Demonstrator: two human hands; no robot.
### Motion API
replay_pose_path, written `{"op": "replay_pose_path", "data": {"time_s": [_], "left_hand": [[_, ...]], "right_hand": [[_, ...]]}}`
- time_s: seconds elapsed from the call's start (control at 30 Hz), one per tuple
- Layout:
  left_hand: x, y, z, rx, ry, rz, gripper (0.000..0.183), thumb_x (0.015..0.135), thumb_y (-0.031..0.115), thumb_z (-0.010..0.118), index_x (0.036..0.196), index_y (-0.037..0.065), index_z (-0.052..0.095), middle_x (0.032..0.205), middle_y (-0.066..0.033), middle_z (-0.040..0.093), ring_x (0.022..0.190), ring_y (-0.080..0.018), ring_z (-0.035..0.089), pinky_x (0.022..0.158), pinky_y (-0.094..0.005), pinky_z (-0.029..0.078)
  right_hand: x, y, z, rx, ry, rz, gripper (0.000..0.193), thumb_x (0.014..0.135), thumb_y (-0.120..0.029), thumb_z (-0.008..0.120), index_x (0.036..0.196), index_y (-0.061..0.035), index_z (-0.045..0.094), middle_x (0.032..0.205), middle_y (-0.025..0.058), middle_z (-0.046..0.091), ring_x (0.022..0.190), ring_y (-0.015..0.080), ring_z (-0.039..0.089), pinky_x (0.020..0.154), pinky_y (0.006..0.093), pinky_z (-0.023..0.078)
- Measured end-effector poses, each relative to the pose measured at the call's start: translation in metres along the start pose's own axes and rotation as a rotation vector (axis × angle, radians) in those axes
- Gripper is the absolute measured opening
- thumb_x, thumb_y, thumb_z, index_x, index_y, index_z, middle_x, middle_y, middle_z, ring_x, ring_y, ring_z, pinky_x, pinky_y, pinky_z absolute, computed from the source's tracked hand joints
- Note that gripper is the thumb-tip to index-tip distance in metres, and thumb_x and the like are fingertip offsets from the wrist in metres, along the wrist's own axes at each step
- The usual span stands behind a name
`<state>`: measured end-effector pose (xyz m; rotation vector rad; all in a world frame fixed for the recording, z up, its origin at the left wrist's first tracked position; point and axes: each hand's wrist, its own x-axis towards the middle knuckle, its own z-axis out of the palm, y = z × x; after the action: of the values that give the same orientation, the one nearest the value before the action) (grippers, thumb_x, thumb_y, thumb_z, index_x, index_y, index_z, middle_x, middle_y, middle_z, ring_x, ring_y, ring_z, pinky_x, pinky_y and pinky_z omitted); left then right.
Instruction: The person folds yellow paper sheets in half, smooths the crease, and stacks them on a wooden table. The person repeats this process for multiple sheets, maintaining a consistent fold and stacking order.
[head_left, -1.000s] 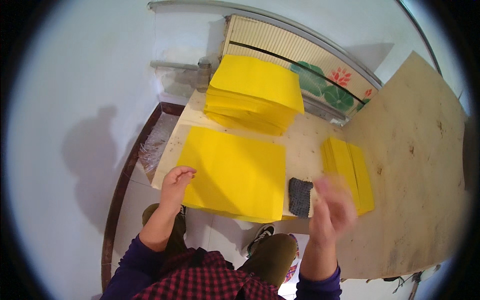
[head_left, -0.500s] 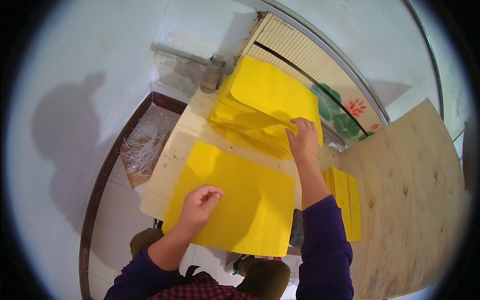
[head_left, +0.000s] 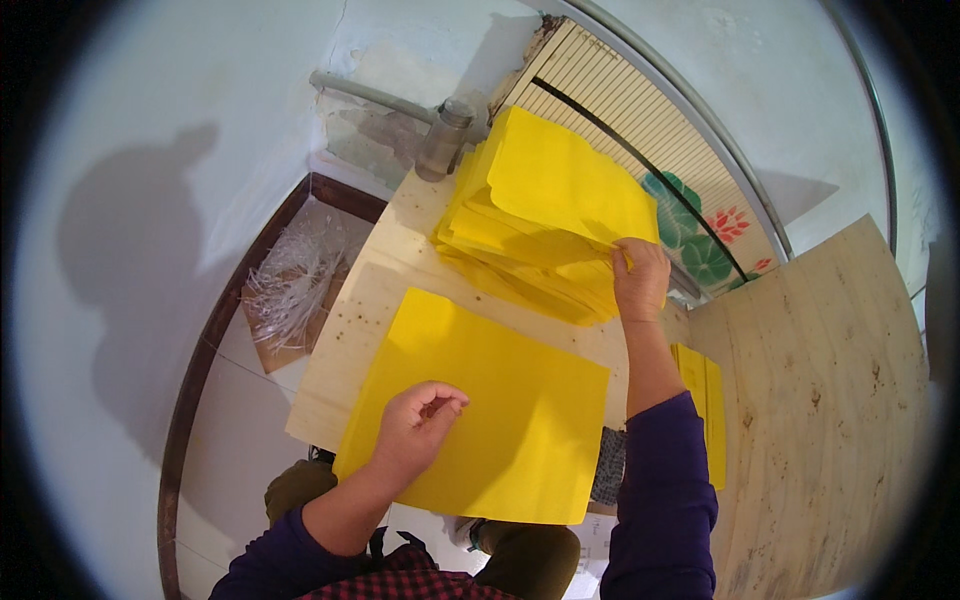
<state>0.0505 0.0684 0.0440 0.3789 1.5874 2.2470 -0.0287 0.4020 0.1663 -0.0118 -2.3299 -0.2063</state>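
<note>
A large yellow sheet (head_left: 500, 390), felt-like and flat, lies at the near side of the wooden table. Over its left part is my left hand (head_left: 422, 425), its fingers curled in toward the thumb and nothing visible in them. Farther back stands a thick stack of yellow sheets (head_left: 530, 240), whose uppermost sheet (head_left: 575, 175) bulges up at the front edge. My right hand (head_left: 641, 280) pinches this top sheet at its near right corner. The fingertips are partly hidden.
The wooden table (head_left: 335, 350) reaches toward the wall, with a clear bottle (head_left: 445, 140) at its back left. More yellow pieces (head_left: 712, 400) stand on the right beside an upright wooden board (head_left: 810, 400). A box of shredded white strips (head_left: 295, 285) sits on the floor at left.
My right hand has closed from spread fingers onto the top sheet's corner. My left hand stays curled over the near sheet. The whole view has shifted slightly.
</note>
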Motion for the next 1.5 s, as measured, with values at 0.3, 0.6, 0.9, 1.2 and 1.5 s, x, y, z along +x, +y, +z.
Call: {"op": "replay_pose_path", "data": {"time_s": [0.3, 0.6, 0.9, 1.2, 1.5], "left_hand": [[0.003, 0.004, -0.006, -0.323, 0.024, -0.131, 0.029, 0.096, 0.019, 0.056, 0.117, 0.0, 0.055, 0.111, -0.0123, 0.061, 0.099, -0.0197, 0.061, 0.087, -0.0342, 0.05], [0.009, 0.007, -0.018, -0.749, 0.034, -0.252, 0.052, 0.099, 0.037, 0.046, 0.135, 0.0, 0.04, 0.134, -0.021, 0.048, 0.123, -0.031, 0.048, 0.103, -0.0448, 0.038], [-0.003, 0.024, -0.038, -0.626, 0.015, -0.226, 0.038, 0.094, 0.013, 0.054, 0.129, -0.002, 0.048, 0.116, -0.0119, 0.062, 0.105, -0.0201, 0.061, 0.09, -0.032, 0.048], [-0.006, 0.016, -0.061, -0.021, 0.131, -0.202, 0.046, 0.086, -0.005, 0.057, 0.131, 0.001, 0.048, 0.096, -0.0099, 0.065, 0.086, -0.0174, 0.063, 0.072, -0.0285, 0.051], [-0.002, 0.018, -0.061, 0.415, 0.149, -0.138, 0.049, 0.084, -0.001, 0.061, 0.131, 0.005, 0.05, 0.088, -0.0086, 0.063, 0.079, -0.0164, 0.06, 0.069, -0.0285, 0.047]], "right_hand": [[-0.01, -0.032, -0.055, 0.027, 0.053, -0.163, 0.011, 0.078, -0.007, 0.066, 0.088, -0.0071, 0.062, 0.088, 0.0074, 0.064, 0.089, 0.0297, 0.059, 0.081, 0.0403, 0.043], [-0.1, -0.099, -0.127, 0.105, -0.056, -0.168, 0.016, 0.074, -0.005, 0.068, 0.089, -0.0091, 0.064, 0.095, 0.0049, 0.066, 0.096, 0.0261, 0.06, 0.092, 0.0454, 0.043], [-0.167, -0.144, -0.158, 0.162, -0.099, -0.043, 0.023, 0.069, -0.002, 0.069, 0.089, -0.0102, 0.063, 0.091, 0.0048, 0.067, 0.092, 0.0257, 0.062, 0.092, 0.0448, 0.044], [-0.213, -0.179, -0.159, 0.262, -0.155, 0.047, 0.022, 0.067, -0.004, 0.071, 0.086, -0.0114, 0.064, 0.087, 0.0034, 0.067, 0.086, 0.0244, 0.062, 0.088, 0.0436, 0.045], [-0.243, -0.191, -0.149, 0.304, -0.241, 0.103, 0.016, 0.071, -0.007, 0.07, 0.086, -0.0094, 0.068, 0.088, 0.0051, 0.067, 0.087, 0.0257, 0.062, 0.085, 0.0386, 0.046]]}}
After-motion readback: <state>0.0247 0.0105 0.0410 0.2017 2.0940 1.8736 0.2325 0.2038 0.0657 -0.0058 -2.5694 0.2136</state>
